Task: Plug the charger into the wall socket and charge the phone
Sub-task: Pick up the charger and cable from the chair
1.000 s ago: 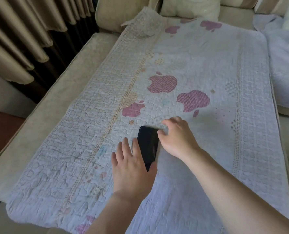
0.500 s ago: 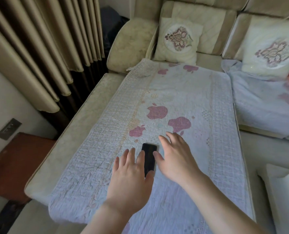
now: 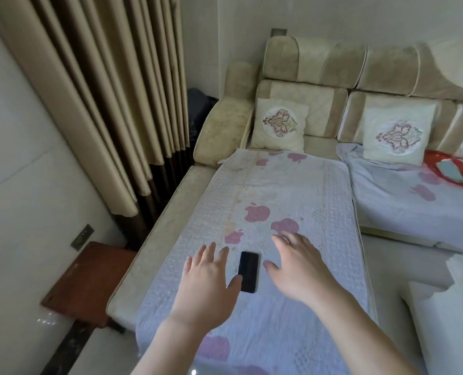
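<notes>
A black phone (image 3: 248,271) lies flat, screen up, on the quilted white cover (image 3: 284,190) of the sofa's chaise. My left hand (image 3: 208,282) hovers just left of it with fingers spread, thumb close to the phone's lower left edge. My right hand (image 3: 296,266) hovers to the phone's right, fingers apart, holding nothing. A grey wall socket plate (image 3: 82,236) is set low in the white wall at the left. No charger or cable is visible.
A reddish-brown side table (image 3: 87,282) stands under the socket, between wall and sofa. Beige curtains (image 3: 103,90) hang at the left. Two embroidered cushions (image 3: 279,124) lean on the sofa back. A red item (image 3: 452,169) lies at the far right.
Both hands have let go of the phone and drawn apart from it. The camera has pulled back and up, bringing the wall socket and side table into view.
</notes>
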Tool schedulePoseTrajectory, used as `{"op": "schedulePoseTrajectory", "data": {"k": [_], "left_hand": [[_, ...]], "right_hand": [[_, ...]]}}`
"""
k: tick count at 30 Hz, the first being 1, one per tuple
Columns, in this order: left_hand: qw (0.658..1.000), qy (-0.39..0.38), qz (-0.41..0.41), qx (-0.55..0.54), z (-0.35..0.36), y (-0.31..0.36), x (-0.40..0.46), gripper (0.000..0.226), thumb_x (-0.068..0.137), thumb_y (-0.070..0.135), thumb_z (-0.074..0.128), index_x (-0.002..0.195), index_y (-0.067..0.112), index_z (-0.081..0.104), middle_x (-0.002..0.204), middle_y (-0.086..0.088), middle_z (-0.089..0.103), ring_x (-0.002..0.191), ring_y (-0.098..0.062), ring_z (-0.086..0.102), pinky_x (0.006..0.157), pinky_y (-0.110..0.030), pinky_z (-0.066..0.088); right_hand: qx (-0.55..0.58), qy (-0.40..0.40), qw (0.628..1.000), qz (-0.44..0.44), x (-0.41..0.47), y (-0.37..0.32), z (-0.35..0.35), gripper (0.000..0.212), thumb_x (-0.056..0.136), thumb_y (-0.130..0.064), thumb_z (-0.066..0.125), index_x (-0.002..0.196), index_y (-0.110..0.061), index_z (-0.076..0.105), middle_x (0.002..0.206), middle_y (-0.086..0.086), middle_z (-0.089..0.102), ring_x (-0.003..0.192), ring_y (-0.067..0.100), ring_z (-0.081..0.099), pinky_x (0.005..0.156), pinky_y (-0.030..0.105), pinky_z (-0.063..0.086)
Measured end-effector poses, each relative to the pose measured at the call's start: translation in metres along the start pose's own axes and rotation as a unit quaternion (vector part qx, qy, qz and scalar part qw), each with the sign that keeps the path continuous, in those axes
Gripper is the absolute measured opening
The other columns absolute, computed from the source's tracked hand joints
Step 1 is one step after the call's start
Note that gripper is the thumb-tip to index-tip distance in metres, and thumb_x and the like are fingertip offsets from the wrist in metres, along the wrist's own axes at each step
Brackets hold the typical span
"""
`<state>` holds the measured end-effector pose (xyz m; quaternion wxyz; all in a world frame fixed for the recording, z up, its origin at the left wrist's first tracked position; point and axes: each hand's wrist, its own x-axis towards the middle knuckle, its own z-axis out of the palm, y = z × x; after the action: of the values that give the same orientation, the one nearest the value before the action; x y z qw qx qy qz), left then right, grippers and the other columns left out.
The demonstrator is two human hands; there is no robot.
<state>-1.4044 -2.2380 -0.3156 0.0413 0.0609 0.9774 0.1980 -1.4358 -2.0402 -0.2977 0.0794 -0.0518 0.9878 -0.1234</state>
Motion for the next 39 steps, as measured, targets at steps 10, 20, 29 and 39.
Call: {"op": "schedulePoseTrajectory", "data": {"k": [10, 20, 29, 39], "left_hand": [[0.996, 0.077, -0.011, 0.049, -0.112, 0.051, -0.044, 0.066, 0.093, 0.055, 0.042, 0.148, 0.021, 0.03, 0.155, -0.006, 0.03, 0.146, -0.027, 0.017, 0.118, -0.045, 0.016], [0.98, 0.131, -0.127, 0.083, -0.142, 0.112, -0.126, 0.067, 0.092, 0.06, 0.039, 0.144, 0.019, 0.034, 0.153, -0.008, 0.032, 0.144, -0.027, 0.018, 0.115, -0.046, 0.019], [0.948, 0.189, -0.241, 0.089, -0.144, 0.159, -0.242, 0.066, 0.093, 0.06, 0.036, 0.143, 0.017, 0.035, 0.144, -0.005, 0.038, 0.138, -0.025, 0.024, 0.112, -0.045, 0.024], [0.897, 0.234, -0.363, 0.096, -0.158, 0.163, -0.393, 0.059, 0.092, 0.058, 0.038, 0.135, 0.019, 0.042, 0.14, -0.005, 0.043, 0.135, -0.026, 0.029, 0.109, -0.045, 0.028]], "right_hand": [[-0.015, -0.003, 0.999, -0.041, -0.045, -0.034, -0.114, 0.065, 0.093, -0.056, 0.047, 0.147, -0.022, 0.034, 0.153, 0.0, 0.037, 0.14, 0.026, 0.028, 0.11, 0.047, 0.033], [-0.042, 0.005, 0.985, -0.165, -0.103, -0.034, -0.176, 0.067, 0.095, -0.053, 0.045, 0.151, -0.021, 0.028, 0.158, 0.005, 0.029, 0.142, 0.029, 0.025, 0.112, 0.048, 0.03], [-0.052, -0.018, 0.957, -0.286, -0.181, -0.05, -0.192, 0.061, 0.094, -0.052, 0.047, 0.144, -0.019, 0.037, 0.149, 0.007, 0.04, 0.137, 0.029, 0.031, 0.109, 0.045, 0.034], [-0.045, -0.062, 0.912, -0.402, -0.287, -0.124, -0.178, 0.06, 0.093, -0.05, 0.05, 0.141, -0.016, 0.041, 0.147, 0.01, 0.042, 0.137, 0.031, 0.032, 0.11, 0.046, 0.033]]}}
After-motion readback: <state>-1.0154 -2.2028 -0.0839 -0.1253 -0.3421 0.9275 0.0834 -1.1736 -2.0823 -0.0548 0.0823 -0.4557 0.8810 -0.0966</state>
